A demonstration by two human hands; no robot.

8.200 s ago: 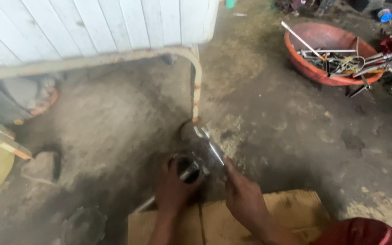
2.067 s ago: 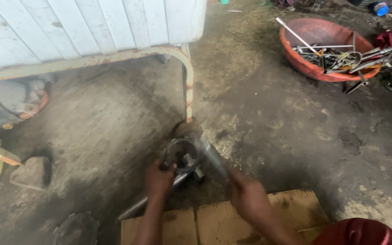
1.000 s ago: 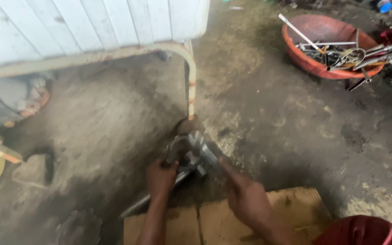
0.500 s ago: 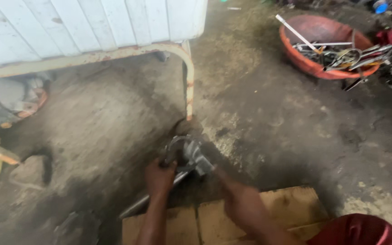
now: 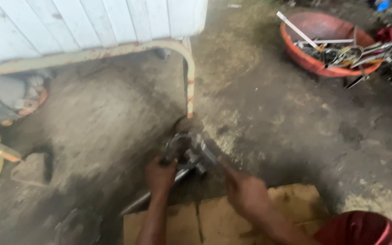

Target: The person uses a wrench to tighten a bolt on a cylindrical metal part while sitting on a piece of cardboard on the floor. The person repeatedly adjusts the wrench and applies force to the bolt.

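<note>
1. Floor (image 5: 296, 136) of bare, dirty concrete fills most of the view, stained dark around the middle where the work is going on.
2. White panelled body (image 5: 91, 22) stands at the top left, resting on a rusty, cream-painted tube frame (image 5: 189, 68) whose leg comes down to the floor just behind the hands.
3. Orange basin (image 5: 327, 68) sits at the top right, well apart from the hands, loaded with metal tools and rods; one pale rod sticks out over its rim.
4. Cardboard sheets (image 5: 214, 222) lie flat on the floor at the bottom middle, under the forearms.
5. Red rounded object (image 5: 364, 229) shows at the bottom right corner; what it is cannot be told.
6. Metal part (image 5: 189, 152), a greasy grey assembly with a curved ring-like piece and a long bar or shaft running down to the left, rests on the floor at the foot of the frame leg.
7. Left hand (image 5: 160, 174) is closed around the near side of the metal part, gripping it.
8. Right hand (image 5: 246, 195) is blurred, closed around what looks like a slim tool handle angled toward the part; the tool itself is too smeared to name.
</note>
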